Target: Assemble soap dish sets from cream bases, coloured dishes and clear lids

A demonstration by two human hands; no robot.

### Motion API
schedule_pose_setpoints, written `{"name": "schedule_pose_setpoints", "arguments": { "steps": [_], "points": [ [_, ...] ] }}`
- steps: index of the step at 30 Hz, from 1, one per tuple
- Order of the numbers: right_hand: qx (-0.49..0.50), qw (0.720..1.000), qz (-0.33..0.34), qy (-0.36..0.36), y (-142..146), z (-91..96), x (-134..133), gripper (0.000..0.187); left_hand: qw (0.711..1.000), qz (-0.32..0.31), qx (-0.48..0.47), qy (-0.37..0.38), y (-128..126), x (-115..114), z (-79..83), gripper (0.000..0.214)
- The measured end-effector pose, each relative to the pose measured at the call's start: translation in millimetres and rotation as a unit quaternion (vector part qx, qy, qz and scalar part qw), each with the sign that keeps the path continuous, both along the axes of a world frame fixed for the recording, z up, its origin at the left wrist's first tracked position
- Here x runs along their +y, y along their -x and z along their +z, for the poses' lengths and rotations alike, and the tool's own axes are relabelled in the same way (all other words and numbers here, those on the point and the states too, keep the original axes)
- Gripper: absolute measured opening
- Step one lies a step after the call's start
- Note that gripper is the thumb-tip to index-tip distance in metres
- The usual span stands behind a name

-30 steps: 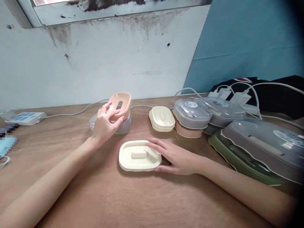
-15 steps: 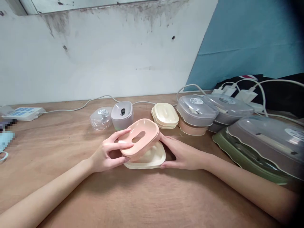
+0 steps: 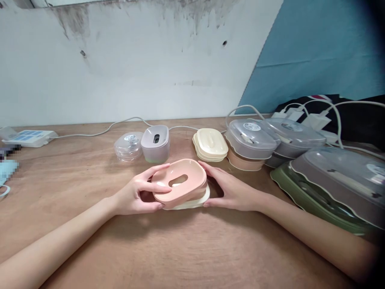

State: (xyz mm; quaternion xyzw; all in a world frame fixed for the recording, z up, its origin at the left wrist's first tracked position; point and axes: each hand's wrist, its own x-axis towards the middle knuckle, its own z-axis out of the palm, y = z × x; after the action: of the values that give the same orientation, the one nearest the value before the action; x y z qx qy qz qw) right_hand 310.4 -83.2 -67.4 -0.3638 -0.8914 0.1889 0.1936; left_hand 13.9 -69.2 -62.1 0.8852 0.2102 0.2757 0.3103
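A pink, tissue-box-like cover (image 3: 195, 176) with an oval slot in its dished top is in the middle of the table. My left hand (image 3: 140, 190) is closed on its left end, thumb low at the front and fingers over the top. Under the cover lies a cream plastic base (image 3: 200, 201), mostly hidden, with its right front edge showing. My right hand (image 3: 231, 190) holds the base at the right, thumb on its front corner. The other fingers of that hand reach behind, close to the cover's back right side. The cover appears slightly tilted over the base.
Behind my hands stand a clear plastic case (image 3: 128, 147), a grey slotted box (image 3: 155, 145) and a stack of cream bases (image 3: 212, 143). Several clear-lidded boxes (image 3: 252, 138) crowd the right, a green one (image 3: 288, 188) among them. A cable (image 3: 120, 121) runs along the wall to a white power strip (image 3: 33, 138).
The pink cover has come down and to the right over the cream base, hiding more of it. My left hand moved with it. My right hand stays at the base.
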Motion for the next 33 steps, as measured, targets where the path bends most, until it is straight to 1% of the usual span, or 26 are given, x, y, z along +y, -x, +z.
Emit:
{"name": "schedule_pose_setpoints", "arguments": {
  "steps": [2, 5, 7, 11, 14, 17, 19, 22, 29, 33],
  "points": [
    [0.009, 1.000, 0.013, 0.006, -0.2, 0.0, 0.8, 0.096, 1.000, -0.004, 0.007, -0.005, -0.6, -0.7, 1.1, 0.034],
    [0.011, 1.000, 0.023, 0.009, 0.8, 1.1, 1.3, 0.098, 0.999, 0.002, 0.033, -0.034, -2.3, -3.2, 0.7, 0.036],
    [0.003, 1.000, 0.020, 0.003, 1.1, 0.9, 1.1, 0.100, 0.997, 0.001, 0.053, -0.060, -3.9, -5.6, 0.2, 0.043],
    [0.001, 1.000, 0.015, -0.015, -0.9, -3.8, 0.2, 0.100, 0.993, -0.017, 0.051, -0.101, -7.4, -10.3, 0.3, 0.058],
    [-0.003, 1.000, 0.006, -0.020, -3.2, -7.4, -0.8, 0.102, 0.990, -0.035, 0.055, -0.122, -8.6, -11.8, 0.2, 0.065],
    [-0.015, 1.000, 0.012, -0.008, -3.6, -6.5, -2.0, 0.102, 0.992, -0.028, 0.077, -0.099, -9.2, -11.8, -0.1, 0.071],
    [-0.025, 1.000, 0.016, 0.005, -2.7, -4.0, -2.2, 0.093, 0.993, -0.018, 0.093, -0.076, -9.8, -11.7, -0.1, 0.075],
    [-0.032, 0.999, 0.014, 0.016, -1.3, -1.4, -1.4, 0.082, 0.993, -0.012, 0.095, -0.064, -10.5, -11.4, 0.1, 0.077],
    [-0.044, 0.999, -0.002, 0.023, -0.9, -2.5, -0.4, 0.085, 0.995, -0.001, 0.094, -0.019, -9.0, -9.4, -0.9, 0.079],
    [-0.044, 0.999, -0.001, 0.024, -1.0, -2.5, -1.4, 0.085, 0.992, 0.010, 0.124, -0.019, -9.4, -10.5, -0.7, 0.071]
  ]
}}
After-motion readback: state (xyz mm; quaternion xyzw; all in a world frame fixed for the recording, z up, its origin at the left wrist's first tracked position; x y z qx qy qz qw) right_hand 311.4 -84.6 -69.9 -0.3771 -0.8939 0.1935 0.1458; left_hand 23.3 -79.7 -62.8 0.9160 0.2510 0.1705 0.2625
